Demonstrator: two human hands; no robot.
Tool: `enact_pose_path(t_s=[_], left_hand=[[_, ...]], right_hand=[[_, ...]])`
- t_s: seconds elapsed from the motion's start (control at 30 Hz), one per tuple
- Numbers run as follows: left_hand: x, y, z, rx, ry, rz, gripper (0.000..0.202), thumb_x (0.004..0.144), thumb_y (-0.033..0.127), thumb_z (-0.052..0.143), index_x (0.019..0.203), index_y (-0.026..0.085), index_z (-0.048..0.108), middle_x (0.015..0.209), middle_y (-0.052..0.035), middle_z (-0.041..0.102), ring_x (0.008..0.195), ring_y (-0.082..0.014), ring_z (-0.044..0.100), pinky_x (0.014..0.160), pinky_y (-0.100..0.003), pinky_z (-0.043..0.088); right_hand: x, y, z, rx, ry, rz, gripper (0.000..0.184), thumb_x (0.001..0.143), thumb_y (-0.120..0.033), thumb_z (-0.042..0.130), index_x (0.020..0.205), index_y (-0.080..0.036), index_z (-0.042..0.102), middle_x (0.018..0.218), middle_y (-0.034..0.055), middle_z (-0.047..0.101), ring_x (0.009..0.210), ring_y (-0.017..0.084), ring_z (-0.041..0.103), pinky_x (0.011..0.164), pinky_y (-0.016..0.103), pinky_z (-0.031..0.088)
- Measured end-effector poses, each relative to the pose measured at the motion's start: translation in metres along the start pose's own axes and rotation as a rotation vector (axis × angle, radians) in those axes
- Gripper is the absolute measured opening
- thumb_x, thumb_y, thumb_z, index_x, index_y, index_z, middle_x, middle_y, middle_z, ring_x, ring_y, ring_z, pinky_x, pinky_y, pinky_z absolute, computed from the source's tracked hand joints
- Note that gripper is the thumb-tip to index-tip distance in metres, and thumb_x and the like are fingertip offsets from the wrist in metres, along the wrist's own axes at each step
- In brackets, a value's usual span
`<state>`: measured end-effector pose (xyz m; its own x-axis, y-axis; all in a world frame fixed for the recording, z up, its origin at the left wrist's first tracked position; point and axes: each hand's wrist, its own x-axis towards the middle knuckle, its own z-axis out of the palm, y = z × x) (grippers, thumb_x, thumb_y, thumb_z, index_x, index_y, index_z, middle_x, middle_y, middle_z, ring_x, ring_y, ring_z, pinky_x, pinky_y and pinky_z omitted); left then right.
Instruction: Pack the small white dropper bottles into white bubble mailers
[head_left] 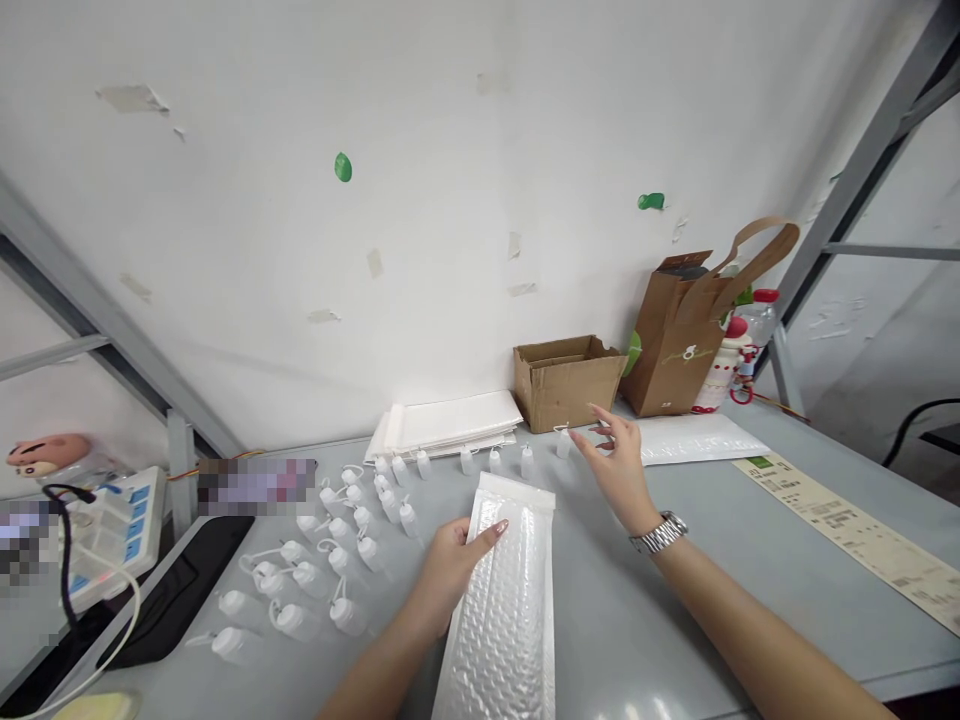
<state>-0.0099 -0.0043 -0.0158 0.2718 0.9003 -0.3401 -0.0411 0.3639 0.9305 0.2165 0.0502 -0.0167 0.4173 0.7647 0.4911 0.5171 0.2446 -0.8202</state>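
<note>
My left hand [459, 560] is closed on the edge of a white bubble mailer [510, 600], thumb on top, over the front of the table. My right hand [619, 470], with a metal watch on the wrist, is raised with its fingers apart. Its fingertips come close to a small white dropper-like bottle [563, 443] with a looped cap strap; whether they touch it I cannot tell. Several more such small bottles [343, 612] stand in loose rows left of the mailer, and a few [495, 461] line up behind it.
Behind the bottles lies a stack of white mailers [450, 420]. Beside it stand an open cardboard box [570, 390] and a brown paper bag [667, 350]. Another mailer [697, 440] and a label strip [840, 525] lie right. A power strip [120, 540] and black pad [180, 590] are left.
</note>
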Motion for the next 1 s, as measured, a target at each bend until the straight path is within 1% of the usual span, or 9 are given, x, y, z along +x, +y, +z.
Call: enact_pose_path(t_s=[0.13, 0.27, 0.4, 0.53, 0.7, 0.8, 0.87, 0.93, 1.0], left_hand=[[-0.001, 0.0, 0.002, -0.016, -0.026, -0.031, 0.041, 0.059, 0.052, 0.07, 0.068, 0.013, 0.061, 0.063, -0.0018, 0.063, 0.058, -0.0154, 0.057, 0.055, -0.023, 0.039], [-0.004, 0.002, 0.003, -0.032, -0.055, -0.041, 0.039, 0.061, 0.05, 0.069, 0.07, 0.012, 0.063, 0.066, -0.0028, 0.065, 0.061, -0.0162, 0.059, 0.057, -0.024, 0.041], [-0.006, 0.004, 0.003, -0.055, -0.078, -0.047, 0.041, 0.06, 0.045, 0.072, 0.082, 0.011, 0.066, 0.076, -0.0071, 0.069, 0.069, -0.0197, 0.062, 0.062, -0.026, 0.045], [-0.005, 0.004, 0.004, -0.073, -0.093, -0.038, 0.042, 0.059, 0.042, 0.074, 0.085, 0.011, 0.066, 0.079, -0.0085, 0.069, 0.071, -0.0204, 0.063, 0.063, -0.027, 0.046], [-0.005, 0.002, 0.004, -0.054, -0.071, -0.031, 0.042, 0.058, 0.042, 0.074, 0.085, 0.01, 0.067, 0.08, -0.0089, 0.069, 0.07, -0.02, 0.063, 0.062, -0.026, 0.046], [-0.005, 0.002, 0.004, -0.027, -0.048, -0.02, 0.042, 0.056, 0.043, 0.075, 0.082, 0.01, 0.067, 0.077, -0.0082, 0.07, 0.069, -0.0206, 0.063, 0.061, -0.026, 0.045], [-0.005, 0.002, 0.004, -0.009, -0.035, -0.016, 0.042, 0.053, 0.042, 0.076, 0.079, 0.011, 0.067, 0.076, -0.0077, 0.07, 0.069, -0.0213, 0.063, 0.061, -0.027, 0.045], [-0.005, 0.003, 0.004, 0.006, -0.018, -0.008, 0.041, 0.051, 0.042, 0.078, 0.076, 0.011, 0.067, 0.075, -0.0071, 0.07, 0.069, -0.022, 0.063, 0.061, -0.027, 0.045], [-0.005, 0.004, 0.005, 0.012, 0.003, 0.01, 0.04, 0.048, 0.04, 0.079, 0.073, 0.011, 0.067, 0.074, -0.0067, 0.07, 0.069, -0.0223, 0.063, 0.062, -0.028, 0.045]], right_hand=[[0.004, 0.02, 0.01, -0.087, -0.096, 0.058, 0.06, 0.069, -0.048, 0.063, 0.119, -0.017, 0.05, 0.11, 0.0118, 0.042, 0.094, 0.024, 0.052, 0.081, 0.04, 0.045], [0.01, 0.032, 0.016, -0.105, -0.17, 0.116, 0.048, 0.067, -0.046, 0.064, 0.102, -0.015, 0.06, 0.102, 0.0098, 0.048, 0.086, 0.022, 0.055, 0.084, 0.039, 0.043], [0.015, 0.033, 0.016, -0.095, -0.165, 0.129, 0.037, 0.068, -0.048, 0.06, 0.08, -0.014, 0.063, 0.089, 0.0087, 0.054, 0.072, 0.019, 0.055, 0.079, 0.039, 0.043], [0.016, 0.031, 0.013, -0.064, -0.156, 0.149, 0.036, 0.066, -0.052, 0.059, 0.072, -0.017, 0.059, 0.082, 0.0071, 0.059, 0.069, 0.019, 0.054, 0.074, 0.039, 0.043], [0.012, 0.017, 0.006, 0.055, -0.184, 0.181, 0.04, 0.069, -0.055, 0.058, 0.081, -0.018, 0.055, 0.079, 0.007, 0.062, 0.068, 0.02, 0.058, 0.064, 0.035, 0.045], [0.001, -0.006, 0.002, 0.288, -0.223, 0.165, 0.043, 0.073, -0.052, 0.057, 0.099, -0.02, 0.047, 0.075, 0.0033, 0.062, 0.064, 0.018, 0.059, 0.058, 0.031, 0.046], [-0.012, -0.023, 0.001, 0.451, -0.28, 0.125, 0.042, 0.077, -0.047, 0.057, 0.107, -0.023, 0.041, 0.074, 0.0005, 0.061, 0.062, 0.016, 0.058, 0.059, 0.031, 0.047], [-0.025, -0.036, 0.002, 0.468, -0.37, 0.05, 0.039, 0.08, -0.043, 0.055, 0.11, -0.025, 0.039, 0.077, 0.0001, 0.061, 0.063, 0.016, 0.058, 0.063, 0.033, 0.048], [-0.036, -0.043, 0.004, 0.374, -0.445, -0.032, 0.037, 0.081, -0.04, 0.055, 0.112, -0.025, 0.04, 0.081, 0.0011, 0.059, 0.065, 0.015, 0.058, 0.067, 0.033, 0.048]])
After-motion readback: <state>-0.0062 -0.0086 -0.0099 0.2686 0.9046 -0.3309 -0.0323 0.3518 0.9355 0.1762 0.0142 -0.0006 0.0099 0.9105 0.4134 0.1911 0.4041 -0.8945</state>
